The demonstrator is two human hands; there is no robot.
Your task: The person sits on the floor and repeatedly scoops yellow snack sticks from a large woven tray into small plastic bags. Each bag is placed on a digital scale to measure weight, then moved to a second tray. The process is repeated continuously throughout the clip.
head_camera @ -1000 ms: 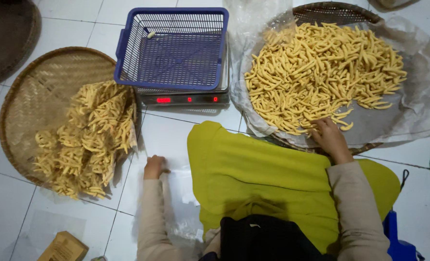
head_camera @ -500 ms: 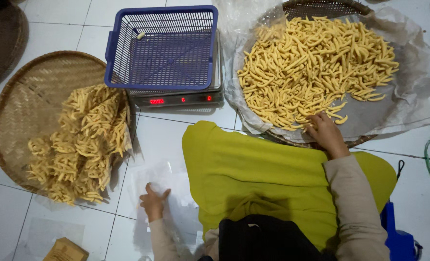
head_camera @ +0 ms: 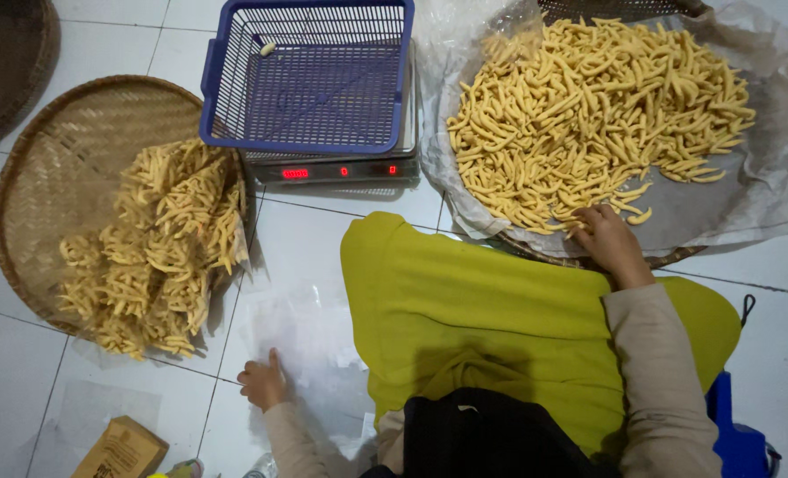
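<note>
Both hands work low over the tiled floor, one at the snacks, one at the bags.

Right hand [head_camera: 608, 243] rests with curled fingers on the near edge of the loose yellow snack sticks [head_camera: 589, 115] heaped on a plastic-lined woven tray [head_camera: 677, 257]; whether it grips any cannot be told. Left hand [head_camera: 264, 382] presses flat, fingers together, on clear plastic bags [head_camera: 310, 332] lying on the floor beside the yellow-green cloth [head_camera: 482, 310]. A blue basket [head_camera: 310, 75] sits on a digital scale [head_camera: 336, 170]; bagged sticks [head_camera: 159, 239] fill another round tray [head_camera: 66, 142].
</note>
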